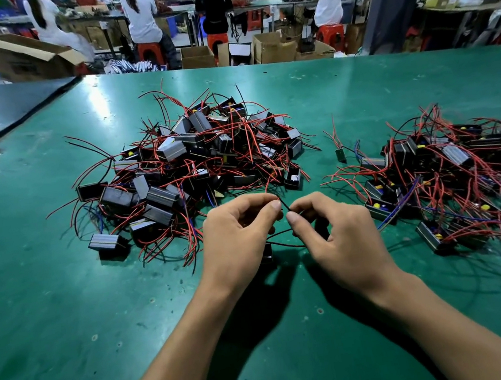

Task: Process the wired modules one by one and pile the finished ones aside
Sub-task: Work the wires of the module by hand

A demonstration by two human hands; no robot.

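Pinching a thin black wire (284, 205) with both hands, head cam only. Thumb and forefinger of the left hand (239, 233) and the right hand (336, 235) each clamp it, fingertips nearly touching. The short stretch between them slants from upper left to lower right.

More wire loops down to a dark module (267, 253) tucked under the left hand. It's mostly hidden, so can't tell which way it faces.

The big pile (194, 165) sits just beyond the hands, and the second pile (454, 180) is well off to the right. Green counter (67, 312) shows between the piles and all along the near side.
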